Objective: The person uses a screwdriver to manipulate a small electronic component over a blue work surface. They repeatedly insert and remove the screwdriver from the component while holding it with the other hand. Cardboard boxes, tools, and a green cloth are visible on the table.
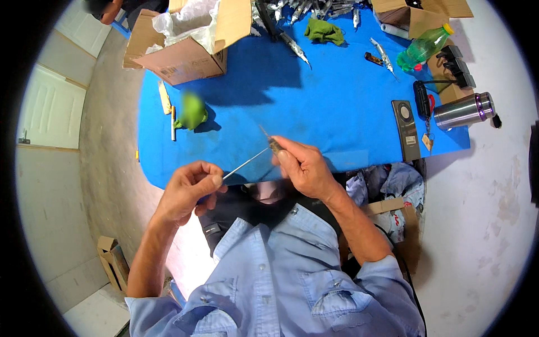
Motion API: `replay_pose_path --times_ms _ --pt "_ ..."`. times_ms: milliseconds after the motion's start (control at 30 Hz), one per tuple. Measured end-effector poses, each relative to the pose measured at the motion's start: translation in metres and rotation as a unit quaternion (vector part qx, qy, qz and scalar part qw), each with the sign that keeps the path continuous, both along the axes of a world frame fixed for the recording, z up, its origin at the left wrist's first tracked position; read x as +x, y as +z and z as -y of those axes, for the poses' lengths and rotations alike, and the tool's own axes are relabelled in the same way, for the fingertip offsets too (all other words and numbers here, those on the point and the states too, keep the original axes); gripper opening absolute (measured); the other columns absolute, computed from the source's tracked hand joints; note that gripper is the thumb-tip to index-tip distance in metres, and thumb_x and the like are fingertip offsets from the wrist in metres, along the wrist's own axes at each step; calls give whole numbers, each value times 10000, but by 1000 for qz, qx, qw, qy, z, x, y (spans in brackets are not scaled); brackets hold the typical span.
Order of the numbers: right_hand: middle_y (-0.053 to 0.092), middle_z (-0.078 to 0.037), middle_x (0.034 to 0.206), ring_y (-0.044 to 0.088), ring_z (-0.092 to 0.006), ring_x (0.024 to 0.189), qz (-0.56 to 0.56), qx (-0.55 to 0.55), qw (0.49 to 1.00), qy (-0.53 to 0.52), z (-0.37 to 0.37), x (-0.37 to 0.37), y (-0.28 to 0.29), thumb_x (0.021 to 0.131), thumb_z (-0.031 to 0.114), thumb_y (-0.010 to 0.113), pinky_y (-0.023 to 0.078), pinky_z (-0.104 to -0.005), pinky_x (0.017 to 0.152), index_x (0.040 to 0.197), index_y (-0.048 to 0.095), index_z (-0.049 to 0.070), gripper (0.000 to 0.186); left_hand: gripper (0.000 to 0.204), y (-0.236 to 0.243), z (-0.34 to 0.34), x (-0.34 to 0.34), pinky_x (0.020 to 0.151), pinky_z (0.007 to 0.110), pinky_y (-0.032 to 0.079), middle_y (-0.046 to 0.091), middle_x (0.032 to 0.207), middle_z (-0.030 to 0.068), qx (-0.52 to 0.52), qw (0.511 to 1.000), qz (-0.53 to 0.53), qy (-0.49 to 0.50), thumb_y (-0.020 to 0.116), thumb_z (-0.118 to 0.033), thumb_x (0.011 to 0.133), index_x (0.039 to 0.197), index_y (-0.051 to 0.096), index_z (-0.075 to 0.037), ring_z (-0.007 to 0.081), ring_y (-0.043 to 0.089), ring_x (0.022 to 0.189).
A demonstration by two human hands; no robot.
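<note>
Over the near edge of the blue table (241, 118), my left hand (191, 190) is closed, pinching a thin metal rod (245, 163) between thumb and fingers. A bit of blue shows under those fingers; whether it is the rod's handle I cannot tell. My right hand (303, 168) grips a small, dark, slim tool (274, 145) with a thin needle-like tip angled up and left. The rod's far end reaches this tool near my right fingertips; whether they touch is unclear. Beyond my left hand sits a blurred green bundle (192, 111), beside a short pale stick (173, 123).
An open cardboard box (188, 59) with clear plastic stands far left. Several silver pen-like tools (295, 49) and a green cloth (324, 31) lie at the back. To the right are a green bottle (421, 49), a steel flask (463, 111) and a flat dark rectangular device (405, 129).
</note>
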State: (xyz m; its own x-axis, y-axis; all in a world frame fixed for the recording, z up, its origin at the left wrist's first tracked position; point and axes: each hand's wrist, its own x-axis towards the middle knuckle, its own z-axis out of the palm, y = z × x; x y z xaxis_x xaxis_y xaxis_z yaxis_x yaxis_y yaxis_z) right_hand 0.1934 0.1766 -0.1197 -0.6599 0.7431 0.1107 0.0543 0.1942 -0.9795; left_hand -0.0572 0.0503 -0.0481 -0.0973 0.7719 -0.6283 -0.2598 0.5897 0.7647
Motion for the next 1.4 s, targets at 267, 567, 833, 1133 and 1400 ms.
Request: replay_pose_path --times_ms 267,567,833,1133,1400 --pt "689 -68 937 562 -65 667 -45 -103 994 -4 7 9 26 1072 157 517 477 -228 560 1426 542 -38 405 270 45 18 29 645 284 538 646 925 79 178 939 -277 -105 685 14 833 1090 606 -13 146 640 712" --pt "658 -81 1014 554 -66 708 -113 -194 974 -28 45 39 41 1067 136 495 470 -221 576 1475 475 -59 453 276 70 48 70 650 373 599 724 1073 130 349 672 -617 -211 747 -11 848 1106 652 -28 292 729 841" --pt "649 -86 1037 569 -71 727 -187 -228 955 -29 88 54 19 1080 155 474 466 -223 566 1491 451 -53 461 289 67 77 89 678 367 595 672 1080 138 372 663 -614 -211 789 6 803 1069 678 -15 311 716 838" --pt "623 -50 972 542 -55 660 -186 -247 950 -36 109 62 44 1105 184 471 439 -196 547 1542 425 20 469 349 86 97 96 673 351 592 683 1027 157 411 629 -622 -221 791 52 779 1109 685 11 283 708 819" --pt "589 -23 885 466 -45 643 -162 -185 969 -35 106 64 61 1110 212 478 416 -203 557 1552 406 12 491 421 90 102 93 565 300 549 677 1040 163 470 495 -678 -273 729 91 738 1152 658 70 217 664 734"
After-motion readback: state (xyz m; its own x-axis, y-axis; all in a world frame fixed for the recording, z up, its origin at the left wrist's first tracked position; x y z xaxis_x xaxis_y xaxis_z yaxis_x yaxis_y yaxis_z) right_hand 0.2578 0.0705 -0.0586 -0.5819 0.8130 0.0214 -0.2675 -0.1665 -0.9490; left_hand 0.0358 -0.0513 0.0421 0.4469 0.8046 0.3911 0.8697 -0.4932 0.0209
